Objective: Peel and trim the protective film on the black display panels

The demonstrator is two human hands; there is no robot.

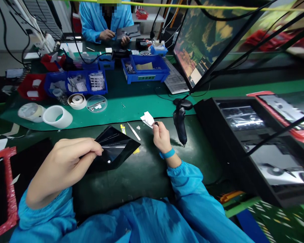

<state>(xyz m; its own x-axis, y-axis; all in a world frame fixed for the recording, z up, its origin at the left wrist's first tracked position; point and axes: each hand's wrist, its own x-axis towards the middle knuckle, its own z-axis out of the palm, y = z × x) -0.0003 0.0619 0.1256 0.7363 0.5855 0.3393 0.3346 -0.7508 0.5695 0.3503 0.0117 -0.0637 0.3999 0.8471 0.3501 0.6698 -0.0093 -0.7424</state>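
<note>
My left hand (66, 165) is closed on the edge of a flat, glossy black panel (114, 146), held tilted above the dark green bench mat. My right hand (160, 135) is pinched around a small white scrap, like a peeled film or sticker (147, 118), lifted a little to the right of the panel. A pair of metal tweezers (133, 131) and a small yellow piece (122, 128) lie on the mat between my hands. A black electric screwdriver (180, 121) hangs on its cable just right of my right hand.
Tape rolls (56, 116), a clear round dish (96, 103) and blue parts bins (145, 69) sit beyond. A lit monitor (205, 40) and keyboard (176, 81) stand at back right. A black tray rack (255, 145) fills the right. Another person in a blue coat (103, 20) works across the bench.
</note>
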